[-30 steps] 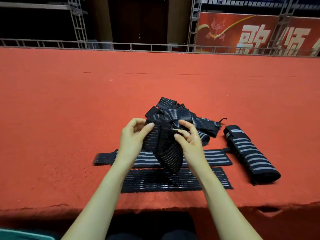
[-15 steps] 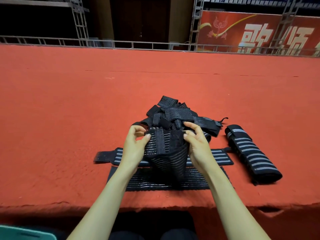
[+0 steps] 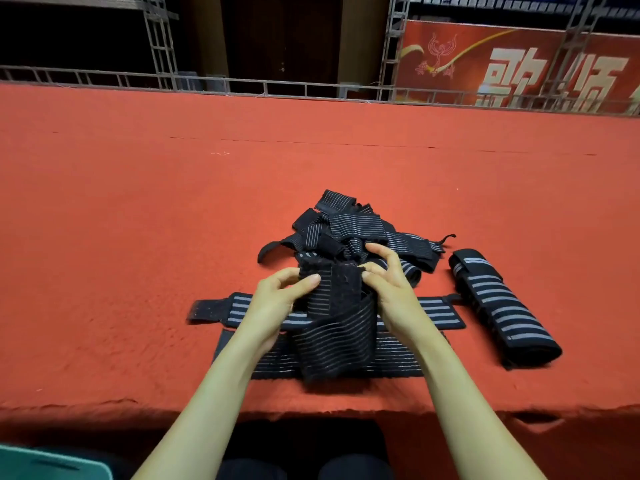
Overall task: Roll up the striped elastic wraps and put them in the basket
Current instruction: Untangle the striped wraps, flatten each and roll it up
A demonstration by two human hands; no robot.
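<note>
I hold a black elastic wrap with thin grey stripes [image 3: 334, 327] above the red table. My left hand [image 3: 277, 299] pinches its upper left edge and my right hand [image 3: 391, 285] pinches its upper right edge. The wrap hangs down in a loose fold toward the table's front edge. Under it two striped wraps lie flat: one with bold grey stripes [image 3: 433, 311] and one with fine stripes [image 3: 394, 358]. A tangled pile of wraps [image 3: 356, 226] sits just behind my hands. A rolled wrap [image 3: 498, 306] lies to the right. No basket is clearly in view.
The red felt-covered table [image 3: 138, 237] stretches wide on both sides and far back to a metal railing [image 3: 242, 84]. Its front edge runs just below the flat wraps. A teal object [image 3: 52, 462] shows at the bottom left corner.
My hands have moved apart and spread the held wrap's top edge flat. Its hanging part has dropped lower over the flat wraps.
</note>
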